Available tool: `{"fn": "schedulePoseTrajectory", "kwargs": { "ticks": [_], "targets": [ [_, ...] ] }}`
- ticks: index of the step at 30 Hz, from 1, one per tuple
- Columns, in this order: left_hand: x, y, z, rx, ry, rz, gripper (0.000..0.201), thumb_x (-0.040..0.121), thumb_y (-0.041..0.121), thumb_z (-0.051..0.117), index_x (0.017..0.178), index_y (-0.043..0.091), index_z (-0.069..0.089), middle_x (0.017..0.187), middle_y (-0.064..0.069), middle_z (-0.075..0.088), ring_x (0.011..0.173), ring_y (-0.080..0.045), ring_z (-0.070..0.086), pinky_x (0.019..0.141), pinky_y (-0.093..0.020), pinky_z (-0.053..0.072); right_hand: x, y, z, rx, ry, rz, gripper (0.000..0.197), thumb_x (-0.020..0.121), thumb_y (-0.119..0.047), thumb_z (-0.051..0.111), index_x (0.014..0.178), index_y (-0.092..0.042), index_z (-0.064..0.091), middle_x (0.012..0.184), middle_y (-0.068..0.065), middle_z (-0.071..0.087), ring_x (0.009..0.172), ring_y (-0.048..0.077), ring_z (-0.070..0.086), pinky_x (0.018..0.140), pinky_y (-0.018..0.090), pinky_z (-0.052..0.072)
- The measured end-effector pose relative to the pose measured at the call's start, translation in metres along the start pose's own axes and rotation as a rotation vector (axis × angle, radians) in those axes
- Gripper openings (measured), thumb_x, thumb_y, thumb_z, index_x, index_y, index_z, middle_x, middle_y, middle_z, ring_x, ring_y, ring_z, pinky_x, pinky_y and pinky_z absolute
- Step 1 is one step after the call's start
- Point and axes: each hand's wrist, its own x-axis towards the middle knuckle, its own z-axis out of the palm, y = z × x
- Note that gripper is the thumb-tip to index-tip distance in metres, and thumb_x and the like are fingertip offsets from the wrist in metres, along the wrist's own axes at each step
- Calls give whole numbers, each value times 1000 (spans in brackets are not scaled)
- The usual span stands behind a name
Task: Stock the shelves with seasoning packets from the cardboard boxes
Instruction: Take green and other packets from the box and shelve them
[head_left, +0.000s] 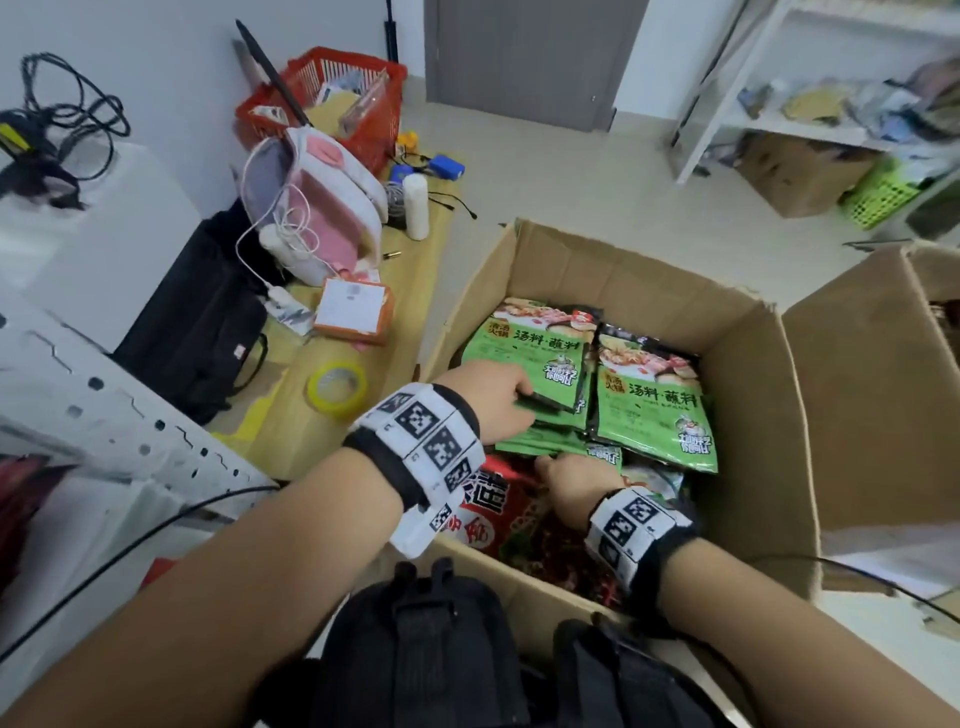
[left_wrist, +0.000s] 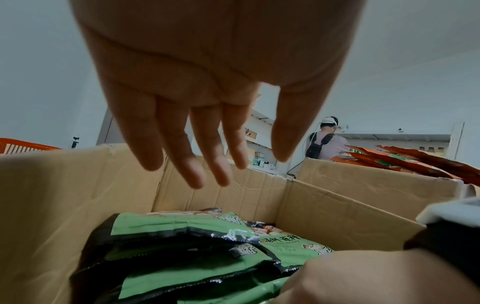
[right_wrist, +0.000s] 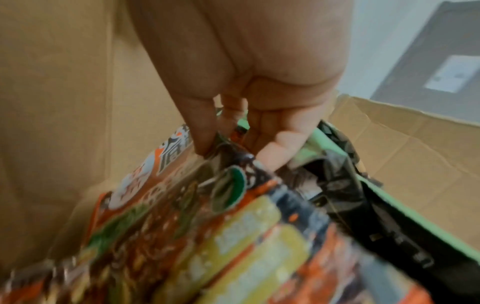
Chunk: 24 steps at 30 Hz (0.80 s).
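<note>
- Far left: black bag (head_left: 197, 322) on the floor, roll of yellow tape (head_left: 337, 387) just beside it.
- Left hand (head_left: 488, 397) inside the open cardboard box (head_left: 748, 415), fingers (left_wrist: 213, 148) straight and spread above the green seasoning packets (head_left: 649, 410), gripping nothing.
- Green packets stacked in two piles along the far side of the box, red seasoning packets (head_left: 498, 514) nearer, partly under them.
- Right hand (head_left: 571, 486) low in the box, thumb and curled fingers (right_wrist: 272, 152) pinching the edge of the red packets where these meet the green pile.
- Far right: a second cardboard box (head_left: 883, 364) touching the first, white shelves (head_left: 810, 124) beyond.
</note>
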Motion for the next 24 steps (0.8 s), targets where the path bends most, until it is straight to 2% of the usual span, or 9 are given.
{"fn": "schedulePoseTrajectory", "kwargs": {
  "ticks": [4, 8, 10, 11, 14, 16, 18, 21, 24],
  "targets": [
    [-4, -4, -6, -86, 75, 13, 45, 87, 35, 56, 129, 19, 49, 127, -2, 57, 112, -17, 54, 91, -26, 41, -25, 21, -21, 264, 252, 26, 8, 91, -26, 51, 90, -20, 45, 87, 2, 63, 84, 26, 60, 62, 28, 40],
    [-7, -10, -19, -281, 534, -103, 81, 73, 51, 69, 138, 15, 34, 136, -11, 44, 124, -26, 42, 101, -36, 35, -55, 78, -59, 812, 755, 98, 23, 89, -24, 59, 73, -22, 43, 67, -7, 47, 61, 7, 45, 55, 23, 32],
    [-10, 0, -22, -462, 452, -120, 94, 66, 60, 70, 139, 15, 32, 139, -8, 43, 124, -25, 45, 105, -40, 36, -63, 92, -68, 1128, 924, 57, 27, 89, -21, 60, 69, -25, 43, 67, -5, 49, 62, 7, 47, 59, 17, 37],
    [-11, 8, -21, -564, 338, -82, 92, 64, 62, 68, 137, 15, 37, 137, -5, 48, 121, -23, 49, 104, -42, 39, -63, 91, -69, 1285, 950, 15, 28, 90, -19, 59, 68, -26, 43, 68, -5, 50, 66, 11, 48, 65, 22, 40],
    [-12, 26, -13, -811, 184, 53, 51, 72, 44, 70, 115, 18, 60, 114, 5, 65, 108, -14, 59, 97, -30, 43, -53, 79, -61, 1564, 895, -45, 24, 93, -15, 54, 72, -25, 47, 69, -4, 49, 70, 20, 45, 69, 40, 41],
    [-12, 25, -11, -718, 276, 38, 32, 79, 34, 69, 108, 22, 61, 103, 10, 63, 99, -10, 59, 82, -18, 38, -43, 76, -51, 1577, 808, -27, 19, 94, -18, 54, 77, -26, 53, 74, -3, 54, 76, 22, 50, 73, 43, 44],
    [-10, 16, -12, -519, 409, -20, 33, 82, 33, 67, 111, 17, 59, 99, 7, 60, 92, -10, 54, 71, -15, 34, -33, 82, -41, 1453, 702, 29, 13, 93, -23, 55, 83, -26, 63, 77, -6, 61, 78, 17, 58, 72, 34, 47],
    [-4, 7, -16, -295, 515, -94, 33, 84, 33, 64, 111, 15, 58, 103, -4, 65, 95, -23, 58, 70, -21, 34, -16, 112, -29, 1159, 668, 266, 18, 91, -23, 57, 95, -11, 69, 76, -6, 63, 77, 17, 57, 63, 26, 41],
    [10, 3, -15, -281, 471, -152, 25, 85, 35, 61, 100, 16, 56, 96, -5, 64, 85, -25, 55, 70, -26, 37, 5, 147, -12, 1027, 504, 584, 32, 93, -23, 51, 110, 0, 64, 104, 17, 66, 97, 32, 60, 76, 31, 43]
  ]
}}
